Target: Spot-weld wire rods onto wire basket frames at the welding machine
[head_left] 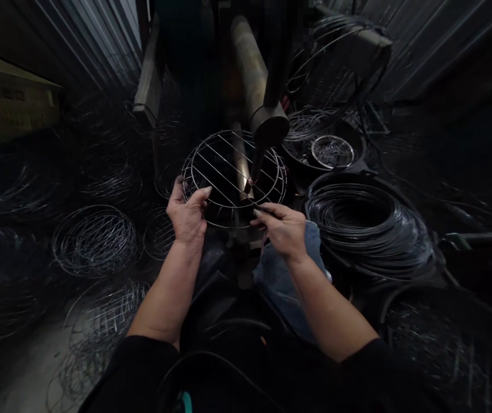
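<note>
A round wire grill frame (232, 175) with several parallel cross wires sits under a welding machine's electrode arm (259, 150) at the centre. My left hand (189, 213) grips the frame's left rim, fingers curled over the ring. My right hand (283, 226) pinches a thin straight wire (267, 205) at the frame's near right rim. The electrode tip touches the frame near its middle.
A large coil of dark wire (364, 226) lies to the right, with a round bowl (332, 150) of small wires behind it. Finished wire frames (95, 238) are piled on the floor at left. Blue cloth (278, 275) lies below my right wrist. Corrugated metal walls stand behind.
</note>
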`<state>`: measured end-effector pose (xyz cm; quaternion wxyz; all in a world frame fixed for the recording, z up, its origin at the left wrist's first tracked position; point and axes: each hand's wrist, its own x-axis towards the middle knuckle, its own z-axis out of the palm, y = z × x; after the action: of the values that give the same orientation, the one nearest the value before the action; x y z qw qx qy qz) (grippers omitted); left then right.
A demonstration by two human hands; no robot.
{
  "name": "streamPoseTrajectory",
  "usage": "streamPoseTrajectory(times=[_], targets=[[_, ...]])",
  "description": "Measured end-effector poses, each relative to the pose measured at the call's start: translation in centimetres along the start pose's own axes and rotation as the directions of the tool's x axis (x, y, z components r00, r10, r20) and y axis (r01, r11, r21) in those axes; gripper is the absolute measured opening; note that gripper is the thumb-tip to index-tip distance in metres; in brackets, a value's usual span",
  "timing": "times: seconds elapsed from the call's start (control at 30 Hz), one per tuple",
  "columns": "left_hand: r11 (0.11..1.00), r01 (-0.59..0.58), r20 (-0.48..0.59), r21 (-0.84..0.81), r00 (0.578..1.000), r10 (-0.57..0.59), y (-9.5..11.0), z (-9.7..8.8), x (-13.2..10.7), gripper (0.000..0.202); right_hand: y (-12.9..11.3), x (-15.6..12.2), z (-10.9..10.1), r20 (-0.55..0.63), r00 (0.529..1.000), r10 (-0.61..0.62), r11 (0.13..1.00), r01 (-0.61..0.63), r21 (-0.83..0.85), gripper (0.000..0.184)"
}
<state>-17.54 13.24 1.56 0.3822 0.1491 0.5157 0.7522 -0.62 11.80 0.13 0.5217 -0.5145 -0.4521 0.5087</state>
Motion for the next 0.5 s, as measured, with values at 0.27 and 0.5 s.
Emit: streamPoseTrajectory(times=[0.27,0.5], targets=[[1.0,0.006,-0.003,-0.014,1.0,-0.006,0.1,-0.1,0.5,0.069,-0.1,1.0,-0.2,0.078,0.995,-0.069,0.989,0.078,-0.126,0.009],[1.0,-0.03,0.006,0.002,1.0,0.03,0.0,-0.2,0.9,0.067,-0.4,1.1,0.5,0.018,0.996,-0.082,0.983,0.084,-0.163,0.012]])
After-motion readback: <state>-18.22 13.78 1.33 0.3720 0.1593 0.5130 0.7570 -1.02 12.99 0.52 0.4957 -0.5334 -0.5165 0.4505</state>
